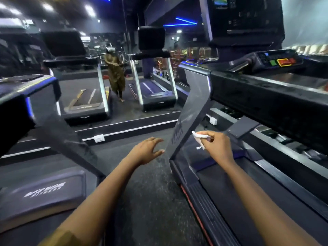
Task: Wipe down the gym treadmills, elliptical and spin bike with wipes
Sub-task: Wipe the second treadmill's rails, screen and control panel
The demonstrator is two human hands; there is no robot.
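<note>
Holding a wipe (199,136) pinched in the right hand (217,144), just beside the upright of the right treadmill (191,110) | left hand (148,150) free, fingers spread wide | progress: seemingly mid-task; left treadmill (44,190) and remaining machines likely pending.

Dark speckled floor (150,201) — mirrored wall (120,110) ahead, white ceiling lights (89,10).
</note>
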